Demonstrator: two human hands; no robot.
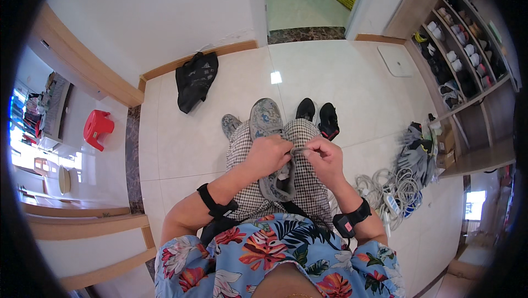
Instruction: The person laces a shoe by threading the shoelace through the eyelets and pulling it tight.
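Observation:
A grey-and-blue camouflage shoe (pixel 265 116) rests on my lap, toe pointing away from me and its opening towards me. My left hand (pixel 269 156) lies over the shoe's middle, thumb and fingers pinched at the lacing. Just right of it, my right hand (pixel 325 159) is closed on a grey shoelace (pixel 300 150), which runs between the two hands above the shoe. What the left fingertips grip is partly hidden, but they meet the lace. Beneath is my checked trouser leg (pixel 242 149). A matching camouflage shoe (pixel 230 125) shows beyond my left knee.
Two black shoes (pixel 328 121) are beyond my right knee. A black bag (pixel 196 81) lies by the wall. To the right are coiled cables (pixel 388 193), grey gloves (pixel 413 160) and a shoe cabinet (pixel 440 114). A red stool (pixel 99 128) stands left; a white scale (pixel 395 60) lies far right.

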